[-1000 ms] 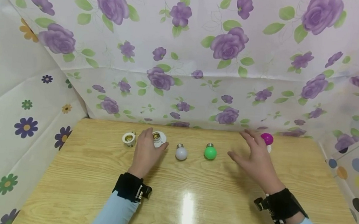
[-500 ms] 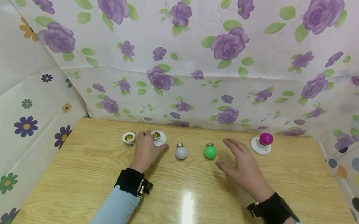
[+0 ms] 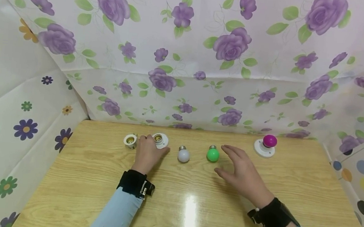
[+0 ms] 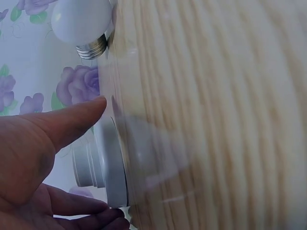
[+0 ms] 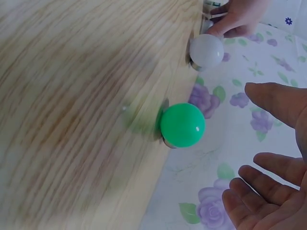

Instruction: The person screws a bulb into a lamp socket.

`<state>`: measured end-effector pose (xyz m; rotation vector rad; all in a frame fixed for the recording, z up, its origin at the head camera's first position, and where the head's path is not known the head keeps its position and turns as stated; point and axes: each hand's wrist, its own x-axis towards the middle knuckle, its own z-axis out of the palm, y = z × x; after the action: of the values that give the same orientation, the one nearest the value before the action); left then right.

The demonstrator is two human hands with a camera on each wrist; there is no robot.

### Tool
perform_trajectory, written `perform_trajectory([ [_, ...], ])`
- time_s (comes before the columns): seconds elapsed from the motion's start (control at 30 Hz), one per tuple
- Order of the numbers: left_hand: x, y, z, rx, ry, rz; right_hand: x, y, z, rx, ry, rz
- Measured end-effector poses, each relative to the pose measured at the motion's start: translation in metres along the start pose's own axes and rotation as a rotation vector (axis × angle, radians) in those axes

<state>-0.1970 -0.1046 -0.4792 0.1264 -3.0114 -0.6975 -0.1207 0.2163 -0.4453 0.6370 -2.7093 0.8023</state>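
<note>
My left hand is at a round white lamp holder, thumb and fingers at opposite edges of its base. In the left wrist view the lamp holder sits flat on the wooden table, fingertips against its lower edge and the thumb tip right by the upper one. My right hand hovers just right of a green bulb, thumb and fingers spread with nothing between them. The right wrist view shows the green bulb lying on the table, its metal cap mostly hidden behind the globe.
Between the hands lies a white bulb. A smaller white socket with a brass inside stands left of my left hand. At the back right, a purple bulb sits in another round white holder. Floral cloth hangs behind the table.
My right hand has moved left, away from the purple bulb and over beside the green one. The left hand has stayed at the lamp holder, shifting only slightly. The bulbs have not moved.
</note>
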Motion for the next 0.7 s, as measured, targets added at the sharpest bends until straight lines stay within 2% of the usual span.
perform_trajectory([
  [0.33,0.001,0.0024,-0.0011,0.044,-0.023,0.0,0.0,0.0002,0.0036,-0.003,-0.006,-0.022],
  [0.7,0.0046,0.0057,-0.0004,0.099,-0.008,0.006,0.0002,-0.0007,0.0052,0.017,-0.022,-0.031],
])
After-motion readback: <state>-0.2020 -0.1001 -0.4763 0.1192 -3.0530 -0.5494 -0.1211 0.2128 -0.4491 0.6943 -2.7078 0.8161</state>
